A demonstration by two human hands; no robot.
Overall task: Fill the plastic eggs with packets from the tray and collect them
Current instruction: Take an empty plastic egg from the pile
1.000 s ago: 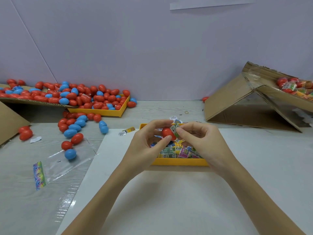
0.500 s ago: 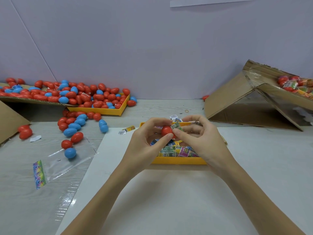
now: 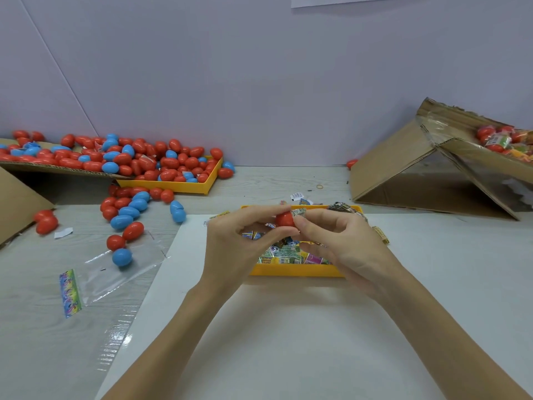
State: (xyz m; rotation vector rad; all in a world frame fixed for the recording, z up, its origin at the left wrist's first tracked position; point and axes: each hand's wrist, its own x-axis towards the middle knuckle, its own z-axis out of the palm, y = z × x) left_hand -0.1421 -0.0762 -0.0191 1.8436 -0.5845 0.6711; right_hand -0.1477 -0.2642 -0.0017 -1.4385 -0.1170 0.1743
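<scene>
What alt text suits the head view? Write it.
Both hands, left hand and right hand, hold a red egg with a packet above a yellow tray of packets. Loose red and blue eggs lie left.

The left hand (image 3: 236, 246) pinches a red egg (image 3: 285, 219) between thumb and forefinger. The right hand (image 3: 343, 243) has its fingertips against the egg's right side, where a packet (image 3: 298, 212) shows just above them. Below the fingers sits a yellow tray (image 3: 294, 271) of packets.

red egg (image 3: 285, 219), yellow tray (image 3: 294, 270), red and blue eggs (image 3: 127, 210).
</scene>
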